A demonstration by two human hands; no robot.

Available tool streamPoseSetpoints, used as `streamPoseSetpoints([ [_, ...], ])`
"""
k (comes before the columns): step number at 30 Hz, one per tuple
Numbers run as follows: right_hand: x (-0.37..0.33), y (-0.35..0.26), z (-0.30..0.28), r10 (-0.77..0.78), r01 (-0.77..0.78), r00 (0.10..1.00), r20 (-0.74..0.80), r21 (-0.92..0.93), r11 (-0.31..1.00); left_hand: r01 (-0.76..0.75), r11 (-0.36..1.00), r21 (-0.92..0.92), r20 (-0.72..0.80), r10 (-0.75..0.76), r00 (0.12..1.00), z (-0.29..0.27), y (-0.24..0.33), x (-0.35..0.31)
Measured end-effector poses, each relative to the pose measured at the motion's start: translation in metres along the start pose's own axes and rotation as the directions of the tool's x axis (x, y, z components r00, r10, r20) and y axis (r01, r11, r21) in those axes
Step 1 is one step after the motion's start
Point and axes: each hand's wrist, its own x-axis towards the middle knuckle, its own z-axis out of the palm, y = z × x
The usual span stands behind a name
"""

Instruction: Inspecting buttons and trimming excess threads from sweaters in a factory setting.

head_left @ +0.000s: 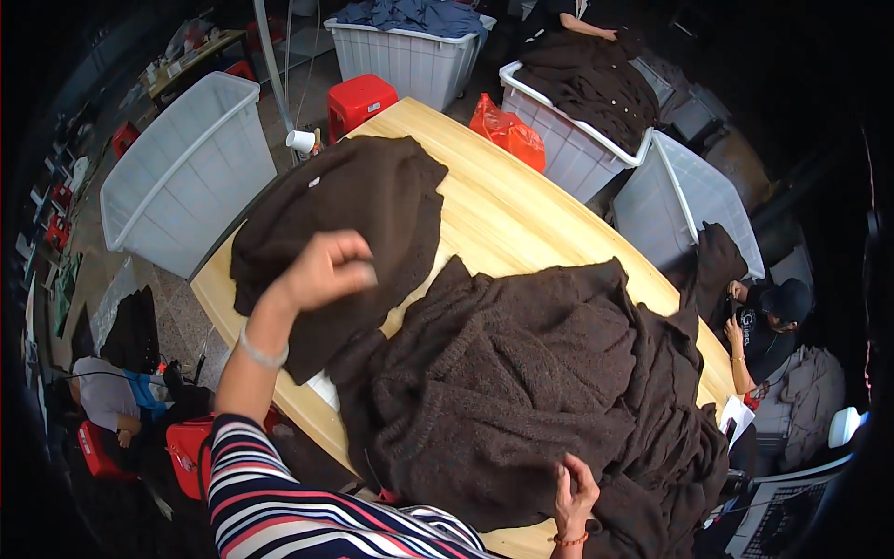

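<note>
Table (521, 219) before you. Garment (400, 186) on its left end, your left hand (326, 270) over it; cloth heap (521, 373) right of that, nearer you — your right hand (575, 494) over its near edge. Past the table: stool (361, 104) by the far bin (405, 61), bag (507, 133) by the right-hand bin (563, 140) — both filled. Left bin (191, 172) beyond the table's left edge.

1. My tabletop (512, 222) is brightly lit.
2. A lamp (846, 427) glares white at four o'clock.
3. My left hand (321, 270) looks slightly blurred.
4. Straight edges bow; darkness rings my view, thickest toward two o'clock.
</note>
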Motion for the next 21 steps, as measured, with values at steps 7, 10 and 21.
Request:
streamPoseSetpoints([
  [7,0.044,-0.042,0.046,-0.223,0.173,0.916,0.333,0.172,0.970,0.093,0.940,0.327,0.782,-0.325,0.531,0.088,0.014,-0.107],
  [10,0.038,-0.033,0.041,-0.152,0.102,0.922,0.357,0.154,0.983,0.041,0.976,0.212,0.351,-0.115,0.929,0.087,0.006,-0.091],
  [21,-0.006,-0.006,0.025,-0.095,0.071,0.934,0.344,0.082,0.994,0.736,0.495,0.462,-0.621,-0.412,0.667,0.101,-0.134,0.061],
])
